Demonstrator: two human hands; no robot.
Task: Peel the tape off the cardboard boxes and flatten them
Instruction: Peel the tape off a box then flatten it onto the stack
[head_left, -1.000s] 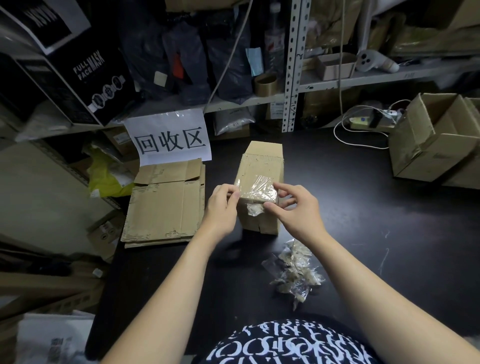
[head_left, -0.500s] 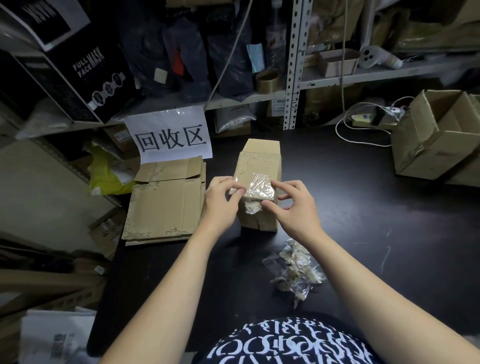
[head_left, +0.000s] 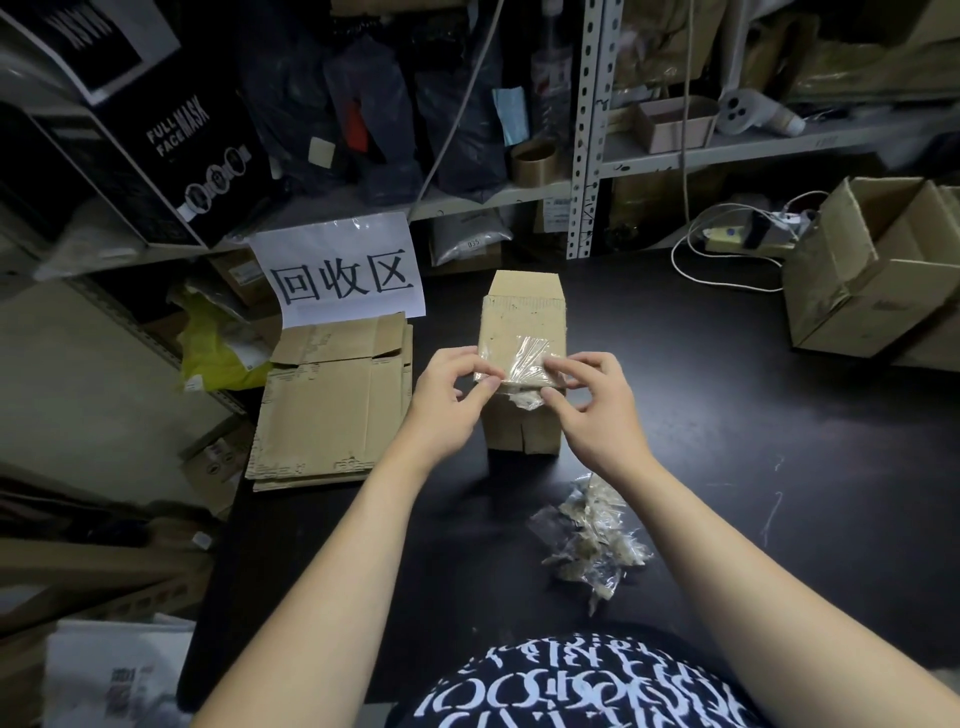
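Cardboard box (head_left: 522, 322) stands on the black table (head_left: 727, 415) right btw both hands, w/ its near top edge touching them. Clear tape (head_left: 519, 358) lies shiny & wrinkly across the top of the box, & a bit hangs over the near edge. L hand (head_left: 447, 400) is at the left side of the box, thumb & fingers curled, pinching the left end of the tape. R hand (head_left: 592, 410) is at the right side, thumb & fingers pinching the right end. The box's far flap sticks out, pointing away from the hands. Pile of crumpled tape bits (head_left: 587, 540) lies on the table below the R hand, beside the R forearm. Stack of flat cardboard (head_left: 327, 410) lies just left of the L hand. White paper sign (head_left: 345, 273) w/ big black marks is past that stack. Open box (head_left: 872, 275) sits far off to the right of the R hand.
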